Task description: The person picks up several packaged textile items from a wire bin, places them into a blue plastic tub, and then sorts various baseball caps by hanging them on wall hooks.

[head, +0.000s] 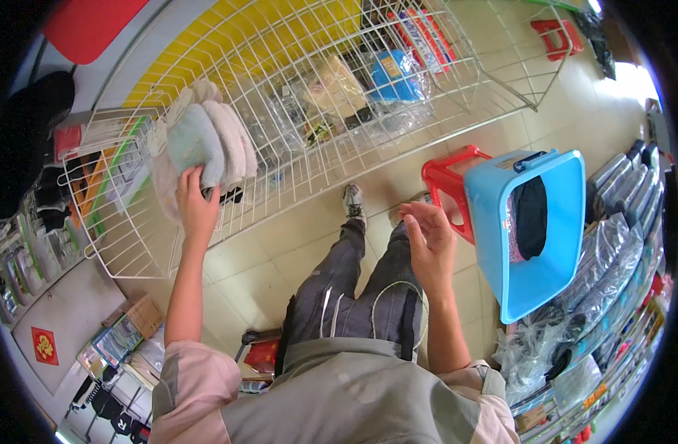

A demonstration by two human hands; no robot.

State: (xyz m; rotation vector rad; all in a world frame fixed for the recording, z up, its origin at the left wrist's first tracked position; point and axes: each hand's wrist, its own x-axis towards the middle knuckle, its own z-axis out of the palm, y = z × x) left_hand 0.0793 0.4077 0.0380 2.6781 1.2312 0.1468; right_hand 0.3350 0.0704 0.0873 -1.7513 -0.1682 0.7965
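Note:
A white wire basket rack stretches across the upper view. In its left part stands a row of fluffy socks, a light blue pair in front of pale pink and white ones. My left hand touches the lower edge of the light blue pair; whether its fingers grip it I cannot tell. Over the floor, my right hand is empty, its fingers loosely curled and apart. To its right, a light blue plastic bin rests tilted on a red plastic stool, with dark and pink items inside.
Plastic-wrapped goods, among them a blue packet and a beige packet, show behind the wires. Several plastic-wrapped bundles stand at the right. Another red stool is at the upper right. Cardboard boxes and shelf goods lie at the lower left.

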